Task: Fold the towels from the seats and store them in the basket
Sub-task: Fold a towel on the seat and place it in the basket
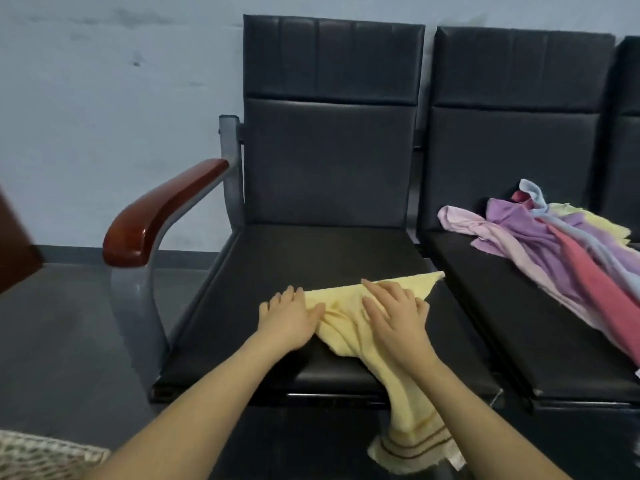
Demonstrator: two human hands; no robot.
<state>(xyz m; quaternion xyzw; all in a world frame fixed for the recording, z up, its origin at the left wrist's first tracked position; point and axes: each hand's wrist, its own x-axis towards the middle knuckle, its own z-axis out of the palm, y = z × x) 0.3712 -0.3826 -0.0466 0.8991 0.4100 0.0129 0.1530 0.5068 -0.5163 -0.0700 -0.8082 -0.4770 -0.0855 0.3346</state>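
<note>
a yellow towel (349, 323) is being pressed flat on a black seat (277, 271) by two hands.

the towel is spread low in the middle of the frame, and one striped end is hung over the front edge of the seat. the left hand (289, 318) is laid flat on the towel's left edge, fingers straight and apart. the right hand (394, 315) is laid flat on top of the towel, fingers straight too. nothing is gripped by either hand. a pile of towels (554, 244), pink, purple, red and blue, is heaped on the next seat (485, 289) at the right. a bit of woven basket (41, 455) is seen in the lower left corner. a brown armrest (156, 216) is seen at the left.
</note>
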